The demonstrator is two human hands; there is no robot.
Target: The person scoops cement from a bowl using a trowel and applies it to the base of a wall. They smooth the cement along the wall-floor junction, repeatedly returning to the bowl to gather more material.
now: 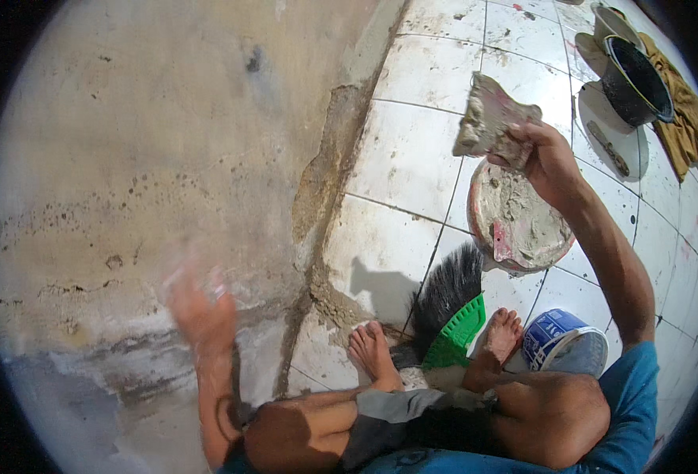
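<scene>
My right hand (545, 158) grips a flat tool caked with grey mortar (487, 114), held up at the upper middle right. Below it a round container of grey mortar (515, 225), with a pink piece in it, sits on the tiles. My left hand (203, 304) is at the stained plaster wall (144, 118) on the left, smeared by motion, so its fingers and any contact are unclear. A rough, broken strip of plaster (321, 158) runs along the wall's foot.
A green broom head with black bristles (455, 328) lies between my bare feet, beside a blue-and-white bucket (562, 344). On the white tiled floor (388, 229), a black bucket (633, 83), a pale container (609, 24), a dirty hand tool (608, 150) and brown cloth (684, 142) lie at upper right.
</scene>
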